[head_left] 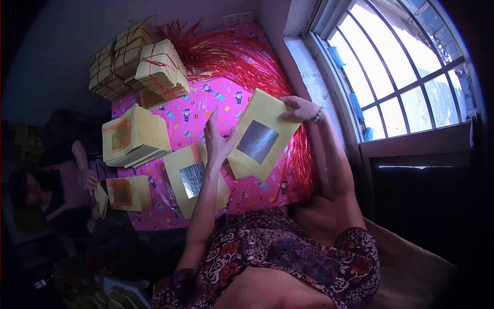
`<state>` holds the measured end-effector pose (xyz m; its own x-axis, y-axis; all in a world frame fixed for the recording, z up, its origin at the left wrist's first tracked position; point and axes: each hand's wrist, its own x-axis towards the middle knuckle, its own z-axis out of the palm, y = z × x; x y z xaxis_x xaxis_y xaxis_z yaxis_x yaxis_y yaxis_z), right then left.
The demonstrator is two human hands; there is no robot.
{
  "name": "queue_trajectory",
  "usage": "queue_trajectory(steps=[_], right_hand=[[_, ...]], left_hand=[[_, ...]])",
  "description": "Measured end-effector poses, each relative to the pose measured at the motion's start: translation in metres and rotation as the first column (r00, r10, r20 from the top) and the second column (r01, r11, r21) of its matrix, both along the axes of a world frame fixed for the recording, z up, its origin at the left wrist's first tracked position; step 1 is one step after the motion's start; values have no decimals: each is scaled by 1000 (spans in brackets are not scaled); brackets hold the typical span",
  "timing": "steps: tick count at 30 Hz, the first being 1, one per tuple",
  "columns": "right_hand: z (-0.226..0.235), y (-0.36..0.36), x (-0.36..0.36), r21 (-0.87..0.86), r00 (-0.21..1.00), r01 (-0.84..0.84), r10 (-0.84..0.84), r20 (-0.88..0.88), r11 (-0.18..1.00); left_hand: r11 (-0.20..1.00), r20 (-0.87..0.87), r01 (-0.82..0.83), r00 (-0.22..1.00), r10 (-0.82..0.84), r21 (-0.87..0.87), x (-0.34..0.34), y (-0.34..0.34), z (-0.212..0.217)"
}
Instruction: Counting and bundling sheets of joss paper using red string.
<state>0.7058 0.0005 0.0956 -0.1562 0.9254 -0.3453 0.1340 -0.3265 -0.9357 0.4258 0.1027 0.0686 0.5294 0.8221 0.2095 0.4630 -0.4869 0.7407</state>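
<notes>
Top [309, 256]: dark, floral in white, red and violet | sleeve [360, 252]: short, same print | bracelet [318, 115]: seems of beads, worn at right | hands [219, 143]: bare

You have 1 strong source: the barred window [399, 74], blown out white, beyond the right edge of the table [257, 195]. 2 silver squares [256, 141] catch glare. Past the left edge, you lose detail in shadow; picture corners black, window bars bowed.

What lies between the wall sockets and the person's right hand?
In the head view, shiny red strips spread over the pink cloth lie between the wall sockets and the right hand.
</notes>
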Motion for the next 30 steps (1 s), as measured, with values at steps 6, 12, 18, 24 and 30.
queue_trajectory(steps=[6,12,18,24,30], right_hand=[[0,12,-11,-25,995,-67,69,71,997],[-19,-27,-56,37,884,252,-215,-416,967],[-44,-55,-170,286,826,562,-509,-243,776],[-36,-66,-218,503,757,476,-627,184,722],[-34,-73,-229,531,785,436,-596,171,727]], left_hand=[[620,356,452,891,-281,-641,2,-8,-8],[732,412,237,909,66,-639,-23,-27,-36],[986,94,-34,994,50,-162,-21,-62,5],[912,253,174,964,-81,-371,-32,-73,-7],[769,367,141,921,128,-624,-39,-85,-3]])
